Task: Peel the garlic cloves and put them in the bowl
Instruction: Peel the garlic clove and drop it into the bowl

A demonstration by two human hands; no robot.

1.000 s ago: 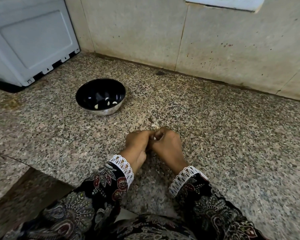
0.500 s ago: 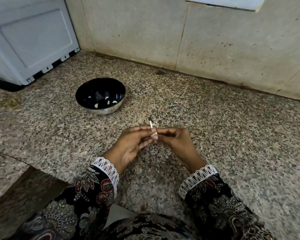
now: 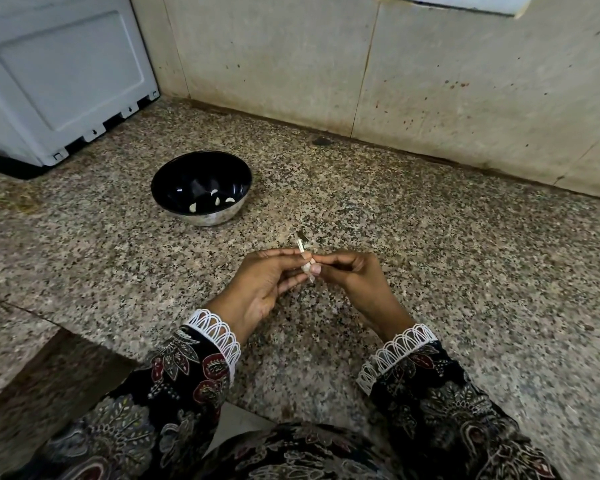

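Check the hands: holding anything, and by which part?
Both hold one garlic clove between them. The left hand pinches its left side, the right hand its right side; its papery tip sticks up free.

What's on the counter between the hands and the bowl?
Head view: between the hands' garlic clove and the bowl lies only bare speckled counter, except a small dark scrap just beyond the clove.
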